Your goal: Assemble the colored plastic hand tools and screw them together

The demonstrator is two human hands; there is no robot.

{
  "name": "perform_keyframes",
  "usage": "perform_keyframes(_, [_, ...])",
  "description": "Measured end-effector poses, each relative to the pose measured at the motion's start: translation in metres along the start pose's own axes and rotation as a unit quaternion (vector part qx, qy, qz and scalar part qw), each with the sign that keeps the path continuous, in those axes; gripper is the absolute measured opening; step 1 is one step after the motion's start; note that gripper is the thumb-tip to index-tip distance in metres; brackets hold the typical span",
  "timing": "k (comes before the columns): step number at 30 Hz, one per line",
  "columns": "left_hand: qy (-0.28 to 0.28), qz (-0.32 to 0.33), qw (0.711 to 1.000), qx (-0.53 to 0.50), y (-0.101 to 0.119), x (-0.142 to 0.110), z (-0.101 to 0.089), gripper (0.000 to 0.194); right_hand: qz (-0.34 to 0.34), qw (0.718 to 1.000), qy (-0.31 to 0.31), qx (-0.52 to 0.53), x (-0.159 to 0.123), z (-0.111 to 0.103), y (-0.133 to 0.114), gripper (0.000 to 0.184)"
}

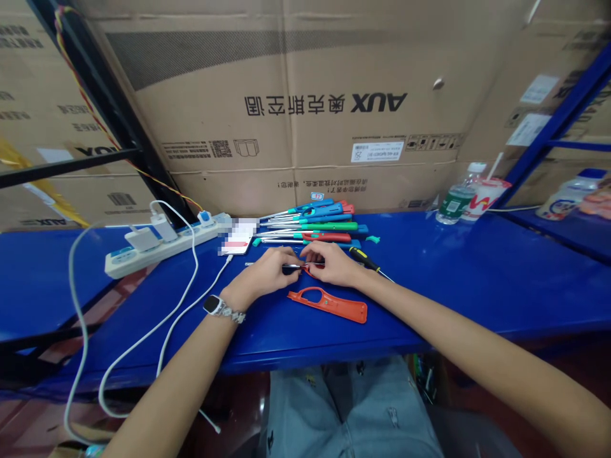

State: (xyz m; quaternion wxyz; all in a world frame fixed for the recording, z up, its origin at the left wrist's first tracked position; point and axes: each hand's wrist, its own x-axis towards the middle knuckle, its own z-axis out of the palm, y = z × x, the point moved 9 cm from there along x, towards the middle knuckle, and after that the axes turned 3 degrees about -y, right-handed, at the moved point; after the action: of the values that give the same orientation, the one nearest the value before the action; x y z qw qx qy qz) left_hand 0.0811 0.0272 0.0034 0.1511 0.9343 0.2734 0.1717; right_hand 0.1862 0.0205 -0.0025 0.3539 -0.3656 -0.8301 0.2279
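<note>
My left hand (273,270) is closed, its fingers pinching a dark, slim part (290,269) of a lighter. Right beside it, my right hand (330,263) is closed over the same lighter, whose red handle piece (309,273) shows below the fingertips; most of it is hidden. On the table just in front of the hands lies an orange lighter shell half (341,308) with an oval finger opening. Behind the hands is a pile of long-nosed lighters (329,226) with blue, green and red handles. A black-and-yellow screwdriver (363,257) rests by my right wrist.
A white power strip (162,249) with chargers and white cables (193,280) takes up the left. A white card-like item (241,236) lies by the lighters. A water bottle (456,198) and a cup (484,196) stand at the back right. Large cardboard boxes (324,140) form the back wall.
</note>
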Motion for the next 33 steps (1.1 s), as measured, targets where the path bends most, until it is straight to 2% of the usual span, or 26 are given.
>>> perform_keyframes(3, [-0.005, 0.003, 1.0, 0.019, 0.0, 0.001, 0.003, 0.017, -0.005, 0.999, 0.035, 0.009, 0.002, -0.014, -0.004, 0.035])
perform_keyframes(6, [-0.007, 0.007, 0.999, 0.033, -0.004, 0.003, 0.006, 0.021, 0.0, 0.996, 0.094, 0.004, -0.002, -0.046, -0.008, 0.037])
perform_keyframes(8, [-0.008, 0.015, 0.999, 0.044, -0.005, 0.003, 0.007, 0.022, 0.01, 0.994, 0.1, -0.04, -0.01, -0.063, -0.01, 0.033])
perform_keyframes(9, [-0.008, 0.019, 0.999, 0.05, -0.006, 0.003, 0.008, 0.022, 0.012, 0.994, 0.08, -0.076, -0.014, -0.066, -0.011, 0.031])
perform_keyframes(13, [-0.01, 0.019, 0.997, 0.073, -0.003, 0.002, 0.007, 0.025, 0.036, 0.981, -0.022, -0.19, -0.038, -0.059, -0.007, 0.023])
perform_keyframes(16, [-0.014, 0.015, 0.996, 0.085, 0.003, 0.0, 0.005, 0.026, 0.046, 0.969, -0.059, -0.236, -0.05, -0.049, -0.005, 0.022])
perform_keyframes(21, [0.001, 0.003, 0.994, 0.113, 0.015, -0.002, -0.001, 0.023, 0.056, 0.968, -0.06, -0.239, -0.051, -0.045, -0.002, 0.022])
perform_keyframes(25, [0.039, 0.022, 0.991, 0.127, 0.032, 0.002, -0.001, 0.045, 0.06, 0.974, -0.047, -0.214, -0.048, -0.047, 0.0, 0.03])
perform_keyframes(27, [0.04, 0.022, 0.993, 0.108, 0.034, 0.006, 0.004, 0.05, 0.069, 0.971, -0.038, -0.226, -0.048, -0.051, -0.001, 0.034])
perform_keyframes(30, [0.024, 0.014, 0.998, 0.059, 0.029, 0.011, 0.013, 0.041, 0.082, 0.958, -0.025, -0.275, -0.048, -0.058, -0.002, 0.032])
perform_keyframes(33, [0.019, 0.026, 0.999, 0.035, 0.025, 0.011, 0.016, 0.033, 0.102, 0.943, -0.054, -0.313, -0.044, -0.062, 0.003, 0.023])
